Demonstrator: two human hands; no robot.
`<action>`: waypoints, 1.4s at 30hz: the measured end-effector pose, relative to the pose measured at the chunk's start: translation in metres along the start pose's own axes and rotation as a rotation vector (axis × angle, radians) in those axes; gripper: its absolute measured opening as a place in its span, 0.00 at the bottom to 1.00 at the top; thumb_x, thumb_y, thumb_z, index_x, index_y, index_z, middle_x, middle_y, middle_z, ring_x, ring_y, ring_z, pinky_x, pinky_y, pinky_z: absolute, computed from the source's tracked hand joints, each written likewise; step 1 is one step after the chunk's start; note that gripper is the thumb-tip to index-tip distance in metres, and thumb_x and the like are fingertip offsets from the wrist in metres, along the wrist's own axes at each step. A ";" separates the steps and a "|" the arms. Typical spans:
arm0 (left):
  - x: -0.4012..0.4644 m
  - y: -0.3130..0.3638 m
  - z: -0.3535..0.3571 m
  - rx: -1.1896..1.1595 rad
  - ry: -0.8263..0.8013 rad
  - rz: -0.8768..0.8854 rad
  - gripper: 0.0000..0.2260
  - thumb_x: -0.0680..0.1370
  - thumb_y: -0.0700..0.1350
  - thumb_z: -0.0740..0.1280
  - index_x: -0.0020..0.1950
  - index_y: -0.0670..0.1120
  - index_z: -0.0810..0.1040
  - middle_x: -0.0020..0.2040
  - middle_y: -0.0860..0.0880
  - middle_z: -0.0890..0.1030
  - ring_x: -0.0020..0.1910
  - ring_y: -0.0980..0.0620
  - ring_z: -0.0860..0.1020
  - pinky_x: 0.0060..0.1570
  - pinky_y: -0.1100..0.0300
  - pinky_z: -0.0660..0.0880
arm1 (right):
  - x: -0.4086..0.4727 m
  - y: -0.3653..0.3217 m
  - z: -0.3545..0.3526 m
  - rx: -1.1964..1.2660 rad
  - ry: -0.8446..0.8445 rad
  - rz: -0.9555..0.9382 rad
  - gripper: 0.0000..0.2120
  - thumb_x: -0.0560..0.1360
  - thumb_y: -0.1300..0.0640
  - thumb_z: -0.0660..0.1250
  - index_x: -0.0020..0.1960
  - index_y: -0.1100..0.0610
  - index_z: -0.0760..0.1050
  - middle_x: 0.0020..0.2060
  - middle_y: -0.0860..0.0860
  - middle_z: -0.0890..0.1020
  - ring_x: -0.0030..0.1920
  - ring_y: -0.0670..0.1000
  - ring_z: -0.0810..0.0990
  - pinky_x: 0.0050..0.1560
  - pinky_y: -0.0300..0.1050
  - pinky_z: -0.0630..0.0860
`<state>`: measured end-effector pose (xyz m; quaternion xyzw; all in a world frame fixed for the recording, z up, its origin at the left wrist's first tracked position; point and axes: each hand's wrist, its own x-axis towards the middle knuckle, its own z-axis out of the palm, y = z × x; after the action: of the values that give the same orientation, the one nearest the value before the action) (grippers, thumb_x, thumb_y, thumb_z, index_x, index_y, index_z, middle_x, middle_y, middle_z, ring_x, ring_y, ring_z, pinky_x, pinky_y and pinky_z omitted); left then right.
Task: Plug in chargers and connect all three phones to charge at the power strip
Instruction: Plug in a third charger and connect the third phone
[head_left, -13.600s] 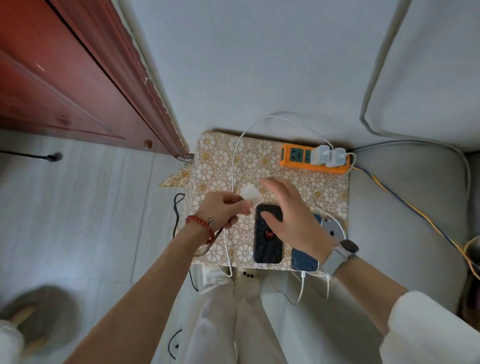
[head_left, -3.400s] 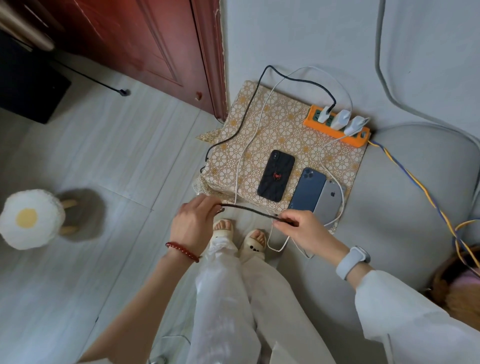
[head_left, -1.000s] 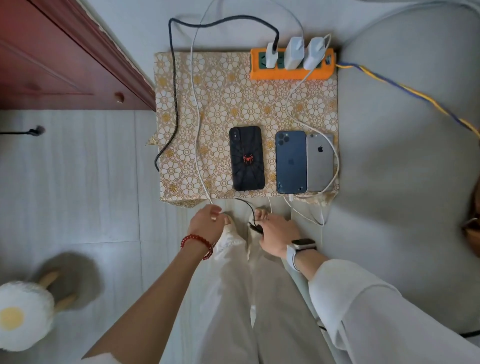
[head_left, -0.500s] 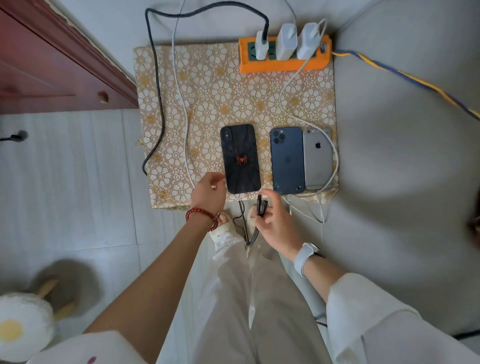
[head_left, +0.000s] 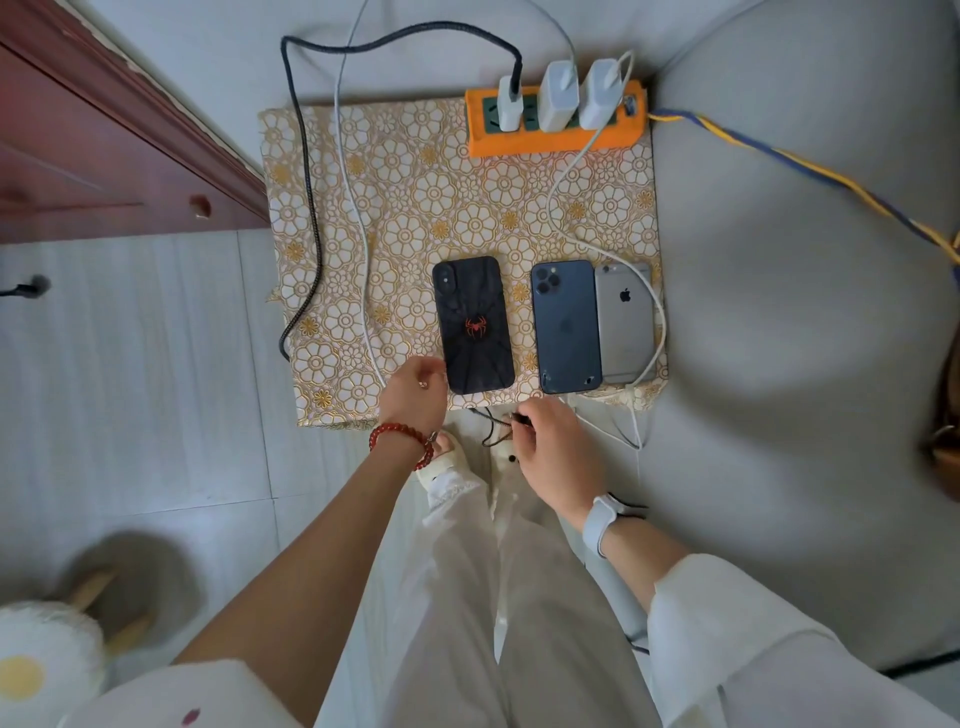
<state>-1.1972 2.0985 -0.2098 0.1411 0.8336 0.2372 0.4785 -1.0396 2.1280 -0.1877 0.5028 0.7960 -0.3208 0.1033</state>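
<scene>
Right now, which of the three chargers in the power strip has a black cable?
The leftmost charger on the orange power strip. A thick black cable goes into its top; the other two chargers have white cables.

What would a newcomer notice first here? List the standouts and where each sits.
The orange power strip at the patterned cloth's far edge, carrying three white chargers. Nearer, three phones lie face down in a row; the black phone shows a red spider. The right hand pinches a black cable's plug just below it.

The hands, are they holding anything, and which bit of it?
The right hand pinches the black cable at its plug end. The left hand touches the black phone at its near left corner; a real grip cannot be told.
</scene>
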 end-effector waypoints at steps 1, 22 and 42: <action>0.000 0.000 0.000 0.000 0.003 0.002 0.11 0.76 0.41 0.58 0.55 0.46 0.76 0.56 0.46 0.80 0.46 0.49 0.78 0.48 0.58 0.73 | 0.000 0.000 -0.002 -0.112 0.010 -0.043 0.06 0.74 0.59 0.63 0.48 0.60 0.76 0.46 0.57 0.79 0.49 0.58 0.76 0.41 0.50 0.73; 0.006 0.006 -0.001 -0.063 -0.024 -0.015 0.13 0.75 0.41 0.59 0.57 0.45 0.75 0.55 0.44 0.79 0.43 0.47 0.77 0.52 0.47 0.77 | 0.004 0.016 -0.002 -0.343 -0.289 -0.266 0.18 0.74 0.67 0.54 0.62 0.58 0.69 0.58 0.57 0.74 0.54 0.59 0.75 0.43 0.49 0.73; 0.016 0.020 0.014 -0.243 -0.018 -0.182 0.16 0.74 0.40 0.61 0.61 0.38 0.73 0.53 0.39 0.79 0.53 0.42 0.77 0.55 0.51 0.74 | 0.038 -0.006 0.006 0.550 0.052 0.219 0.09 0.79 0.62 0.54 0.55 0.61 0.71 0.49 0.54 0.78 0.45 0.53 0.75 0.41 0.35 0.67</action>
<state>-1.1929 2.1261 -0.2169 0.0080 0.8036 0.2908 0.5192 -1.0642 2.1504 -0.2085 0.6030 0.6226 -0.4983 -0.0230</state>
